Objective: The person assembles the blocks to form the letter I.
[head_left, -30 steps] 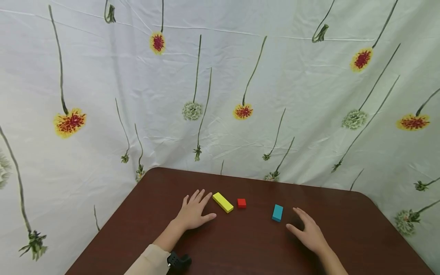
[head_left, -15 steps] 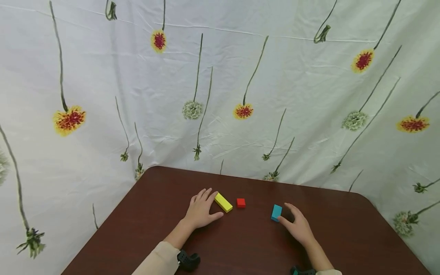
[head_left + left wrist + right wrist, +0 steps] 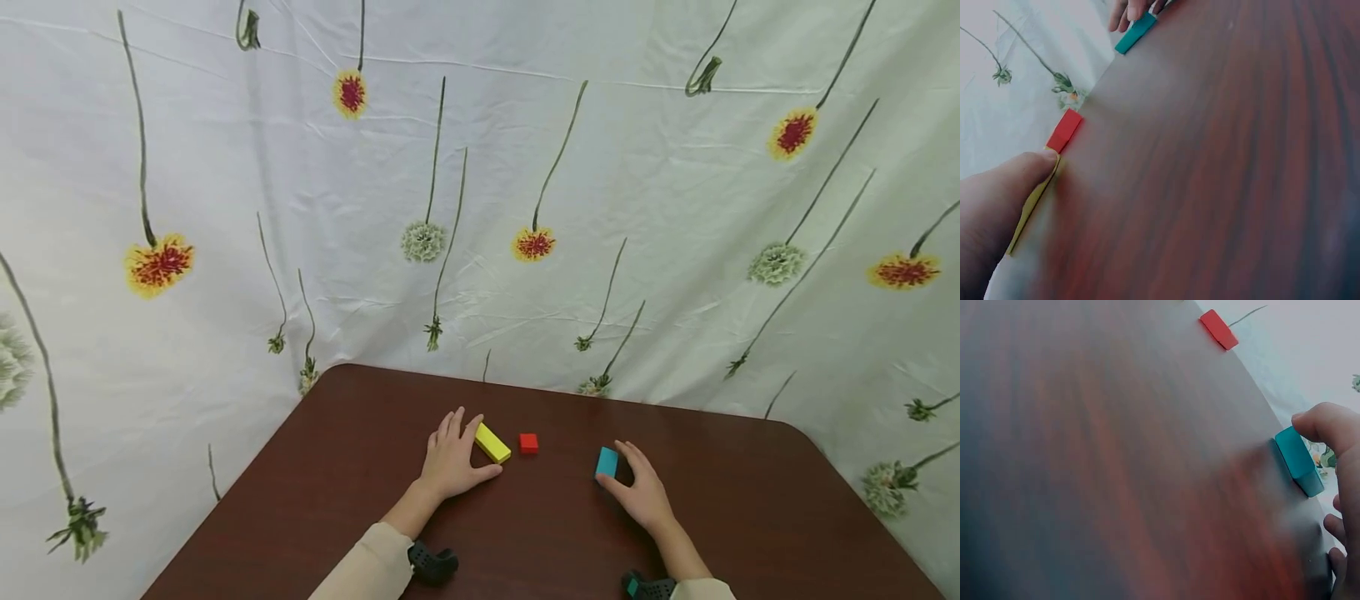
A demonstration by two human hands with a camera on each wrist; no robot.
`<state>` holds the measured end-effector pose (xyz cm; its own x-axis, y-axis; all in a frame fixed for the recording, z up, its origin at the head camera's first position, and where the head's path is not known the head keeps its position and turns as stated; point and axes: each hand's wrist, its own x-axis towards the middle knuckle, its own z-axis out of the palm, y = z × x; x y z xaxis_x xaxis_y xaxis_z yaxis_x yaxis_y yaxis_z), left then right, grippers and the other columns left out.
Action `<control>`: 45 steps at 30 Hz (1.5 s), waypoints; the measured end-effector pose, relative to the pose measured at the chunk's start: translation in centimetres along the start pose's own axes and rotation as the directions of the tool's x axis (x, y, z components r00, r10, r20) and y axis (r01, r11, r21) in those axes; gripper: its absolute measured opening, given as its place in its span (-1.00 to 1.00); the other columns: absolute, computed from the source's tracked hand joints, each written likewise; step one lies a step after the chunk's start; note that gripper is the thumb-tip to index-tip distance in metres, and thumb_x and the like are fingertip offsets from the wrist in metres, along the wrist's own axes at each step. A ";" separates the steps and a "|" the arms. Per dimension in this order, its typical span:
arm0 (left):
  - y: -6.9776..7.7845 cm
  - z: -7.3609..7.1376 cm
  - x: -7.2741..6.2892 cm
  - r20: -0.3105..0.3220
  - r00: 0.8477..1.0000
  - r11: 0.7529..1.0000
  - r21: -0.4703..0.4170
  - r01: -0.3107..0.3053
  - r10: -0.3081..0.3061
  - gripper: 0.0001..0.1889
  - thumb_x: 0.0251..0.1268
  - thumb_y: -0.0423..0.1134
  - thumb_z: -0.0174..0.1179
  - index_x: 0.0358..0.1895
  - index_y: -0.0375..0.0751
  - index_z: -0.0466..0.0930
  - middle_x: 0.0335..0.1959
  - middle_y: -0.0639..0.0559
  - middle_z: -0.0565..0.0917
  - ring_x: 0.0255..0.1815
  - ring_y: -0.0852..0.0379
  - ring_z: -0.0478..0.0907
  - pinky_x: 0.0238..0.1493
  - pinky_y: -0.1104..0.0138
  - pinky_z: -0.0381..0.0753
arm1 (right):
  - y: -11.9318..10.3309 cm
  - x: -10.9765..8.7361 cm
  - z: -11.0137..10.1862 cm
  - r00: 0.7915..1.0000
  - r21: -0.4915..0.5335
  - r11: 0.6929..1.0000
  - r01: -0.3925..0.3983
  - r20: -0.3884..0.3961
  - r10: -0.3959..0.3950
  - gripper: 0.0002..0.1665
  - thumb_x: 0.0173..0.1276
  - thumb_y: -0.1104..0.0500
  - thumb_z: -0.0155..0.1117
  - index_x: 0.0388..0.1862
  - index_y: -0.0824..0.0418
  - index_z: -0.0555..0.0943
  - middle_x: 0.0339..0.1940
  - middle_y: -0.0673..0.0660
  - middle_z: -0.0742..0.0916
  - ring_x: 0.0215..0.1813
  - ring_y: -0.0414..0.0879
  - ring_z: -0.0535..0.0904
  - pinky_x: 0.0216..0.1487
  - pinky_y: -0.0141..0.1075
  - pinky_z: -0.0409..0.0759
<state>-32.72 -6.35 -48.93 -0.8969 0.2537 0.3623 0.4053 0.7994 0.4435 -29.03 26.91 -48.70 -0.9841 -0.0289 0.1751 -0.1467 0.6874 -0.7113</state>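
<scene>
My left hand (image 3: pixel 450 468) spreads over the left side of the yellow block (image 3: pixel 492 444), its index fingertip at the block's far end and its thumb just in front of the near end. In the left wrist view the thumb overlaps the yellow block (image 3: pixel 1034 203). On the right, my right hand (image 3: pixel 641 492) arches beside the blue block (image 3: pixel 607 462), thumb tip at the near end and index finger by the far corner. The right wrist view has the thumb at one end of the blue block (image 3: pixel 1297 453), the other fingers bent past its opposite end.
Between the two hands a small red block (image 3: pixel 528 443) lies on the dark brown table (image 3: pixel 540 533), just right of the yellow block. A white cloth (image 3: pixel 660 250) printed with flowers hangs behind the table's far edge. Both wrists wear black straps.
My left hand has moved right, up against the yellow block. The right hand has moved left to the blue block, its thumb now over the near end. The blocks have stayed put.
</scene>
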 end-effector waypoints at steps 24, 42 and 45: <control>0.2 1.4 0.1 -0.005 0.998 0.998 -0.036 0.055 -0.055 -0.25 0.10 0.18 0.34 0.29 -0.18 0.44 0.23 -0.28 0.40 0.25 -0.27 0.29 0.22 -0.18 0.21 | -0.1 -0.2 0.8 0.998 -0.117 0.993 0.008 -0.066 -0.016 -0.21 0.28 -0.02 0.37 0.39 0.32 0.38 0.36 0.42 0.43 0.37 0.38 0.26 0.25 0.33 0.17; 0.6 1.4 0.7 -0.051 0.991 0.992 0.010 0.122 -0.122 -0.26 0.02 0.22 0.37 0.24 -0.11 0.49 0.17 -0.23 0.45 0.19 -0.22 0.32 0.18 -0.14 0.27 | 0.0 0.1 0.9 0.997 -0.122 0.993 0.003 -0.073 -0.012 -0.20 0.29 -0.04 0.36 0.40 0.31 0.37 0.35 0.43 0.43 0.35 0.39 0.28 0.21 0.29 0.25; 0.6 1.4 0.5 -0.059 0.992 0.993 -0.007 0.115 -0.115 -0.25 -0.01 0.22 0.40 0.23 -0.12 0.50 0.16 -0.20 0.47 0.18 -0.21 0.35 0.15 -0.14 0.29 | 0.0 0.0 0.8 0.997 -0.128 0.992 0.005 -0.072 -0.014 -0.20 0.29 -0.04 0.36 0.39 0.32 0.37 0.34 0.43 0.44 0.34 0.39 0.29 0.21 0.30 0.25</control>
<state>-33.20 -4.98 -49.63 -0.9254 0.1275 0.3568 0.3009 0.8196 0.4875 -29.12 26.34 -49.28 -0.9722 0.0133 0.2337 -0.1378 0.7747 -0.6172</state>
